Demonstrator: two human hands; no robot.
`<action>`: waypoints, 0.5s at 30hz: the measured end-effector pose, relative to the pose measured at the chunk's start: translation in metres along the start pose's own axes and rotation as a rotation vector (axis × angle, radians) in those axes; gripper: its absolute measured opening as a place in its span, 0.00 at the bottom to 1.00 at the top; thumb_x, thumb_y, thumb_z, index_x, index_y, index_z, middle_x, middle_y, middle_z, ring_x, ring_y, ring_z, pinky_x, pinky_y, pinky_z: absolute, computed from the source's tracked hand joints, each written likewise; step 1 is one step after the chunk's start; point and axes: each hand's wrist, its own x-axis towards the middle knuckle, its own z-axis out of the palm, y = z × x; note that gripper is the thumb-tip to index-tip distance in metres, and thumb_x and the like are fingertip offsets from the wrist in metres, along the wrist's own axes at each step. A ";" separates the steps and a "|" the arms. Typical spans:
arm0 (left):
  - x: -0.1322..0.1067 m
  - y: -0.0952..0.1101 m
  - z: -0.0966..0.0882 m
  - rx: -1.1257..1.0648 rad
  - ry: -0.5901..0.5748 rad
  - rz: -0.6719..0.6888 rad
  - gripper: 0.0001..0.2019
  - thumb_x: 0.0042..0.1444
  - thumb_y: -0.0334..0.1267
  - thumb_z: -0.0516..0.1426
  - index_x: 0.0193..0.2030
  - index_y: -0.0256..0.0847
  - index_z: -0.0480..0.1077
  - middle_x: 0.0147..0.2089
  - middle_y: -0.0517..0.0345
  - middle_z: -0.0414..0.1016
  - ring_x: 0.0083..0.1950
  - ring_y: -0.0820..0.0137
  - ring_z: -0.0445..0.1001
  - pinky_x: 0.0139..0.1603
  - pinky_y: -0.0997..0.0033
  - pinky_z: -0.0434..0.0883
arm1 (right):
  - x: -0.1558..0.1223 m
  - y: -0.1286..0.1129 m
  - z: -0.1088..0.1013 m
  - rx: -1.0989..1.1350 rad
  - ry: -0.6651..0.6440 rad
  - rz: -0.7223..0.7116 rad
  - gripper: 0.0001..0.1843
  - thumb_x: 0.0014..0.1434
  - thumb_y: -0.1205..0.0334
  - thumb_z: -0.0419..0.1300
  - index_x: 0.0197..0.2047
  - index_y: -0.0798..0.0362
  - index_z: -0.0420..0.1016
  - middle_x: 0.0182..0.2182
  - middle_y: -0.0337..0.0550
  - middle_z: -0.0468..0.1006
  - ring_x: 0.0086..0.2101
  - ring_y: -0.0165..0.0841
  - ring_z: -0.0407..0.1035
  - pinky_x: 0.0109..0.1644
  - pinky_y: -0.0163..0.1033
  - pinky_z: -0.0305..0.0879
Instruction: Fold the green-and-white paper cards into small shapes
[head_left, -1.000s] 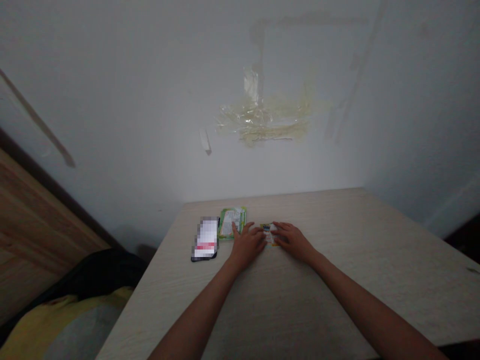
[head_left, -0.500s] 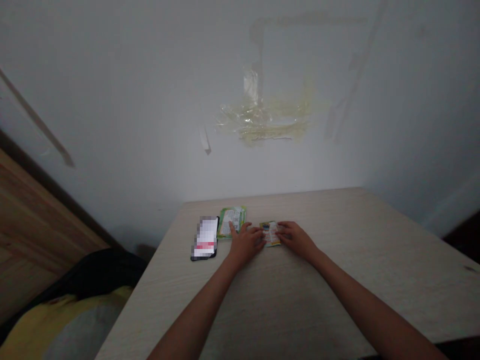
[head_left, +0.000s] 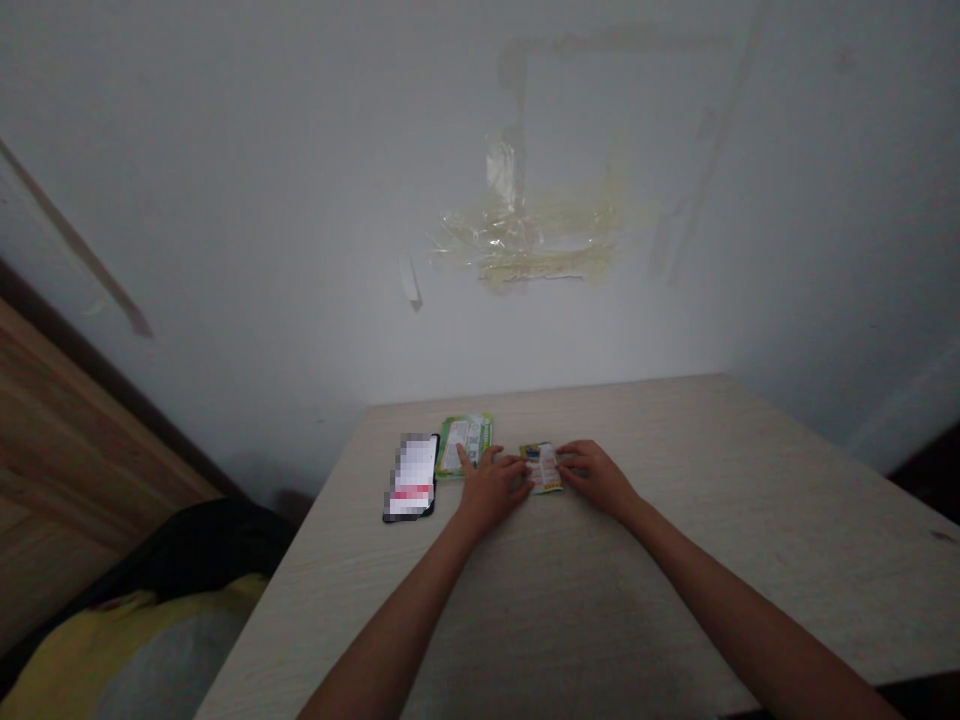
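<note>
A small printed packet [head_left: 544, 469] lies flat on the table between my two hands. My left hand [head_left: 489, 488] rests palm down with its fingers apart, its fingertips at the packet's left edge. Its thumb points up toward a green and white packet [head_left: 465, 440] behind it, and overlaps that packet's lower part in view. At the small packet's right edge is my right hand [head_left: 598, 477], fingers spread, the tips at or just beside the edge. Neither hand grips anything that I can see.
Left of the green packet lies a phone [head_left: 412, 478] with a lit, blurred screen. The pale wooden table [head_left: 675, 430] meets a wall [head_left: 300, 200] with peeling tape [head_left: 525, 235]. Yellow and grey cloth [head_left: 150, 640] lies at the lower left, near a wooden panel [head_left: 60, 480].
My right hand has shifted very slightly right, showing a little more of the small packet. My left hand and the packets are nearly unchanged.
</note>
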 end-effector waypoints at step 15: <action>0.021 0.015 -0.006 0.053 0.020 0.053 0.12 0.60 0.51 0.54 0.41 0.57 0.77 0.43 0.62 0.79 0.54 0.57 0.67 0.62 0.25 0.30 | -0.001 0.001 -0.001 -0.039 -0.008 0.017 0.08 0.59 0.60 0.61 0.36 0.48 0.83 0.45 0.48 0.77 0.46 0.38 0.70 0.53 0.45 0.66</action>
